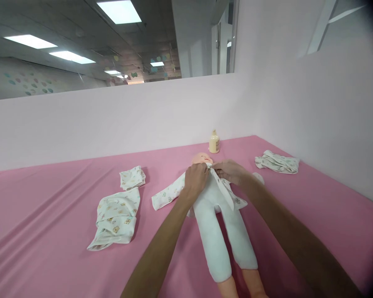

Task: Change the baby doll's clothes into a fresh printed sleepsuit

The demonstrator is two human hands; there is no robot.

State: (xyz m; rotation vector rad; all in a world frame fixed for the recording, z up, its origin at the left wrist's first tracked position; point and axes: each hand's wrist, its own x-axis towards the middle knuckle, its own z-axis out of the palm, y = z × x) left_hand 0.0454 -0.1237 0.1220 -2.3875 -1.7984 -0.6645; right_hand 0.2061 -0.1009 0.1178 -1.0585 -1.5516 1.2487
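Observation:
A baby doll with a white cloth body lies on its back, its head away from me and its feet toward me. Round its upper body is a white printed baby shirt, hanging open at the front, one sleeve stretched out to the left. At the doll's neck, my left hand is closed on the shirt's collar. Just to the right, my right hand pinches the other edge of the collar. My hands partly cover the doll's head. The fingertips' exact hold is hard to see.
The pink sheet covers the surface. On the left lie printed baby clothes and a small folded cloth. Another folded garment is at the right. A cream pump bottle stands behind the doll, near the white wall.

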